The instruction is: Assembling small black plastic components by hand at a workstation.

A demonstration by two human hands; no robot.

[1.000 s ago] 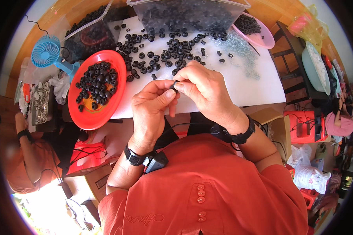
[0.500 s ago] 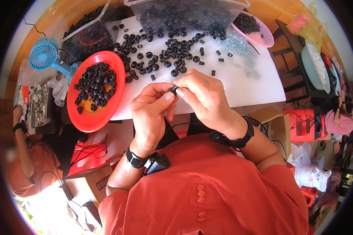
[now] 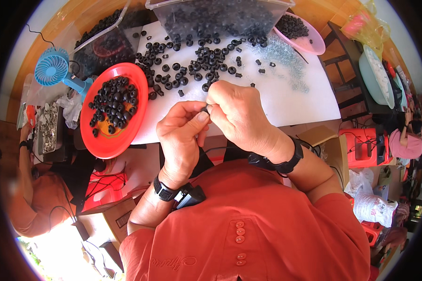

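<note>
A small black part (image 3: 205, 109), mostly hidden by fingers, is pinched between my two hands above the table's front edge. My left hand (image 3: 182, 132) grips it between thumb and forefinger. My right hand (image 3: 241, 114) is closed against it from the other side, its fingertips touching my left ones. Beyond my hands, many round black rubber pieces (image 3: 198, 76) and small spool-shaped black pieces (image 3: 261, 70) lie scattered on the white table top (image 3: 286, 103). A red plate (image 3: 143, 100) at my left holds a heap of round black pieces (image 3: 115, 100).
A clear bin (image 3: 220, 18) of black pieces stands at the back, another bin (image 3: 105, 42) at back left. A pink bowl (image 3: 316, 46) of small black pieces and tiny clear bits (image 3: 286, 58) are at right. A blue fan (image 3: 51, 67) stands left. Another person's arm (image 3: 26, 164) is far left.
My right hand has turned and closed in over the small black part, which shows less now. My left hand keeps nearly the same place. The view has shifted slightly.
</note>
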